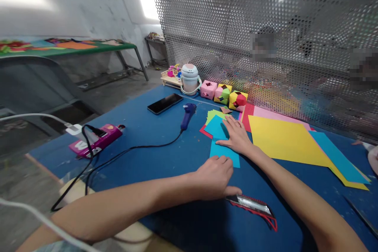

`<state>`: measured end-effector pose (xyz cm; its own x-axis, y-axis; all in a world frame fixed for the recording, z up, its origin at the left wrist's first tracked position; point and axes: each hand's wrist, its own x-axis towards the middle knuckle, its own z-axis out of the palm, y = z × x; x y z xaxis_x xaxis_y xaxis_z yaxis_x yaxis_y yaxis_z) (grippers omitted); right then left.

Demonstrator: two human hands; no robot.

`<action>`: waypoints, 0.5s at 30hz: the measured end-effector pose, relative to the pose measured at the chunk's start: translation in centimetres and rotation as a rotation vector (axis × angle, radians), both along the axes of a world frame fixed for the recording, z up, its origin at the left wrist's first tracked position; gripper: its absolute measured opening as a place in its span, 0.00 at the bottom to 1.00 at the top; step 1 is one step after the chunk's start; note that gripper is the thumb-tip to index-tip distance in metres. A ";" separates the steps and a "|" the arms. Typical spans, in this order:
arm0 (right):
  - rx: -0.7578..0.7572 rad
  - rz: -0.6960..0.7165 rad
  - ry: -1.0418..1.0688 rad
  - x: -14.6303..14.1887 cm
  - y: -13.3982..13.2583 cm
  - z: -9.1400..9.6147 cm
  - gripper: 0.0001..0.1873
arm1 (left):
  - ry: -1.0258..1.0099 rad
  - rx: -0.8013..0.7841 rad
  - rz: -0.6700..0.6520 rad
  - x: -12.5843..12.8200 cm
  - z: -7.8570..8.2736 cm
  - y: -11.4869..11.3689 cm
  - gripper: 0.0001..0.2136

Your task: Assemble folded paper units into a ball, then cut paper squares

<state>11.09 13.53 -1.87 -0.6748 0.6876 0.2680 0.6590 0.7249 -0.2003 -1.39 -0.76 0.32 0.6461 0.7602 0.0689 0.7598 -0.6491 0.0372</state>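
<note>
My right hand (234, 136) lies flat with fingers stretched out on a light blue paper sheet (224, 151) on the blue table (153, 153). My left hand (215, 175) rests at the sheet's near edge with fingers curled under, pressing the paper; what it holds, if anything, is hidden. A small stack of coloured square papers (215, 123) lies just beyond my right hand. A red utility knife (254, 206) lies on the table right beside my left hand.
Large yellow, blue and pink sheets (283, 138) lie to the right. Three paper cubes (224, 95), a white jar (189, 78), a phone (164, 103), a blue glue gun (187, 115) with cord, and a pink power strip (96, 139) sit around. A perforated metal screen (265, 27) backs the table.
</note>
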 end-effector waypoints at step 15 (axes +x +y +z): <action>-0.694 0.012 0.077 3.4 1.1 3.4 0.26 | -0.008 -0.008 -0.016 0.0 0.0 0.1 0.28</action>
